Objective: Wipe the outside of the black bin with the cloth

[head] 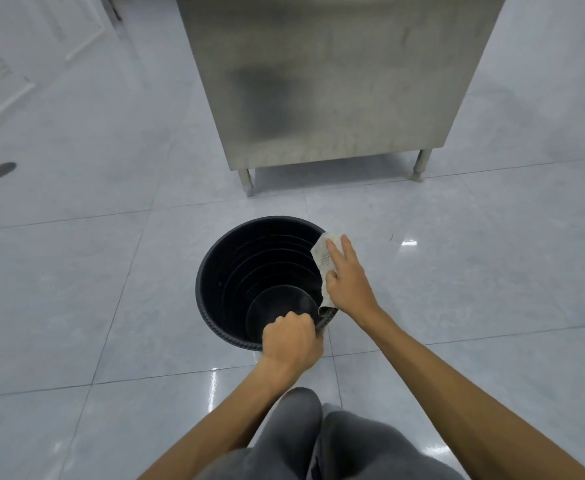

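The black bin [215, 271] stands upright on the tiled floor just in front of me, round and empty, its ribbed inside showing. My left hand [293, 337] is clenched on the near rim of the bin. My right hand [348, 278] lies flat with fingers spread on a pale cloth [322, 258], pressing it against the bin's right rim and outer side. The cloth's lower end hangs down beside the rim.
A stainless steel cabinet [336, 81] on short legs stands right behind the bin. A round floor drain [1, 169] is at the far left. My grey-trousered knees [319, 438] are at the bottom of the view. Glossy pale tiles surround the bin.
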